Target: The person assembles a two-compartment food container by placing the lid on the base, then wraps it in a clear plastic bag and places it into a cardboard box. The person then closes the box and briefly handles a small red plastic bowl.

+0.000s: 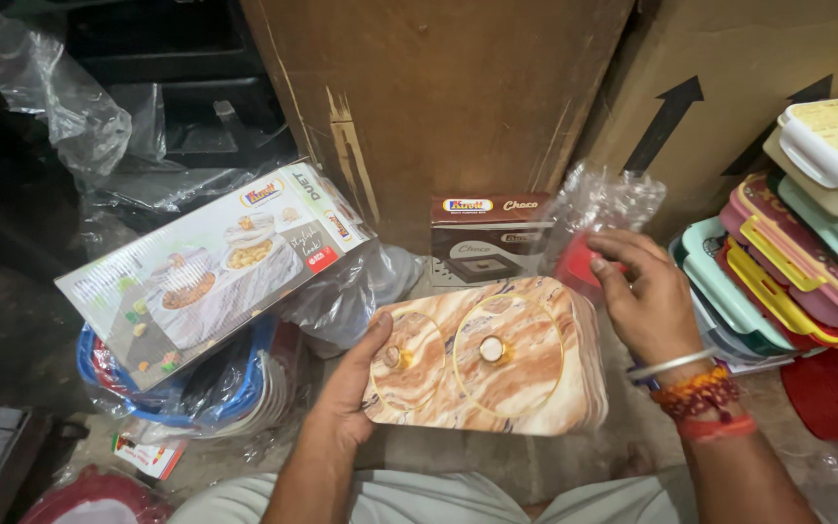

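Two hands work our marbled serving box (492,357): our left hand (349,400) grips its near left edge, while our right hand (644,299), fingers loosely curled, touches its far right corner. Behind the marbled box stands a small brown carton (487,238), and left of it a long printed carton (210,267)

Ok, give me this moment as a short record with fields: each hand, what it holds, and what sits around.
left hand: grips the left edge of the marbled container, thumb on its lid
right hand: at the container's right side, fingers curled by a clear plastic bag
container lid: two round inset lids, each with a small knob
left of it: printed box lying tilted on a wrapped stack of blue-rimmed items
behind: small brown box, upright against a cardboard carton
right: stacked lunch boxes
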The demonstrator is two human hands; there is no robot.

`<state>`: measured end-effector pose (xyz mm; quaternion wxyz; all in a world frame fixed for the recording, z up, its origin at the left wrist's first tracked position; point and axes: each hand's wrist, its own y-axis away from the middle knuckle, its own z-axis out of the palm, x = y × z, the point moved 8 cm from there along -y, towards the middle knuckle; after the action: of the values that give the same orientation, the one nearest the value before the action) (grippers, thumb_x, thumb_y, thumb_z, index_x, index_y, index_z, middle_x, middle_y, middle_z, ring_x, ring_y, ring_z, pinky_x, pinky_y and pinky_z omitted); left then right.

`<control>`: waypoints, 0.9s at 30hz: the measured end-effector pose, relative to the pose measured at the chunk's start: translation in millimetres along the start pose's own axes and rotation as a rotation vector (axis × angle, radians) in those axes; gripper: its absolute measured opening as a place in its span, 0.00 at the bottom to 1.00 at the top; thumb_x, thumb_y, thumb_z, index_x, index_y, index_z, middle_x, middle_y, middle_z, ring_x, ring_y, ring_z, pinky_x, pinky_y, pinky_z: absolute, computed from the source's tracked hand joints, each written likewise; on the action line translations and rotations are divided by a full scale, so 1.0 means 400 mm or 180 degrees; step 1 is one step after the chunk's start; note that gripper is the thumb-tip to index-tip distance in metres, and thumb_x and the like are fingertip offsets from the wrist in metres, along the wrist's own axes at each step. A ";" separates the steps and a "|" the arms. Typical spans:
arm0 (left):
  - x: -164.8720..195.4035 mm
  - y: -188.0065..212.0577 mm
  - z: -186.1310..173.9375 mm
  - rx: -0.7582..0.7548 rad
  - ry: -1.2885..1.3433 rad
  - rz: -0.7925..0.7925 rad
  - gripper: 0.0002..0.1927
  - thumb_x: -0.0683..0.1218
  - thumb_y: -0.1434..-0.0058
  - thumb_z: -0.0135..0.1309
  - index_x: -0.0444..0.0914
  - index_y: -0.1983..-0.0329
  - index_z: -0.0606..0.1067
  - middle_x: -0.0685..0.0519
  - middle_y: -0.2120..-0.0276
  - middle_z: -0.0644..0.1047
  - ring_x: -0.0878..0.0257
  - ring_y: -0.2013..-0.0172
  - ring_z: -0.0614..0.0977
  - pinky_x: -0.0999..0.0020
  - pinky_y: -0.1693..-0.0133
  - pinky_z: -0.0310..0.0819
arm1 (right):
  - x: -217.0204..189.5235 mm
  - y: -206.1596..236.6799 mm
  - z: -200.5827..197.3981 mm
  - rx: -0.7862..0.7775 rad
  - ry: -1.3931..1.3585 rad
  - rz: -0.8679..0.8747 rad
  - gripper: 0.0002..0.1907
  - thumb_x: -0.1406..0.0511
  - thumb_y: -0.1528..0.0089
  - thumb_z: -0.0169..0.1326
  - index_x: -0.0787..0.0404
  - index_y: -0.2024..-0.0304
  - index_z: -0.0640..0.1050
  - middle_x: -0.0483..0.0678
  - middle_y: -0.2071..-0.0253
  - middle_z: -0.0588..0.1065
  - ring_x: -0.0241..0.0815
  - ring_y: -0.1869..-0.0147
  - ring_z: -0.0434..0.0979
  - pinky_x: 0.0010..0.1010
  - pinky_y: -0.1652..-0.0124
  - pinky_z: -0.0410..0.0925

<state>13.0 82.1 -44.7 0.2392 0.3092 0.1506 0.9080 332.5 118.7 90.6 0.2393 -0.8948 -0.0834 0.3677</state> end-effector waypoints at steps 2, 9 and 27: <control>0.006 0.008 0.006 -0.0109 0.0088 -0.0060 0.28 0.58 0.40 0.57 0.38 0.41 0.74 0.45 0.49 0.82 0.54 0.53 0.85 0.54 0.50 0.80 | -0.041 0.007 0.029 -0.0132 -0.0909 -0.0164 0.16 0.65 0.35 0.55 0.60 0.45 0.78 0.50 0.40 0.75 0.43 0.35 0.75 0.33 0.40 0.69; 0.046 0.034 0.014 -0.0163 0.0160 0.0184 0.32 0.61 0.41 0.56 0.37 0.40 0.74 0.45 0.49 0.82 0.54 0.51 0.85 0.53 0.49 0.80 | 0.014 0.065 0.247 -0.1201 -0.3334 0.1527 0.22 0.63 0.33 0.47 0.65 0.38 0.74 0.53 0.42 0.78 0.45 0.40 0.78 0.38 0.42 0.71; 0.214 0.081 0.184 0.0096 -0.0442 0.1637 0.35 0.65 0.32 0.37 0.34 0.37 0.70 0.44 0.47 0.81 0.58 0.50 0.84 0.62 0.49 0.79 | -0.130 0.019 0.141 -0.0695 -0.4250 0.2017 0.29 0.56 0.34 0.50 0.58 0.32 0.68 0.54 0.40 0.76 0.49 0.40 0.79 0.52 0.44 0.72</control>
<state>-11.0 109.1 67.2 0.0057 0.4023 0.0639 0.9133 255.7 115.7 84.3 -0.0699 -0.4811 0.0149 0.8738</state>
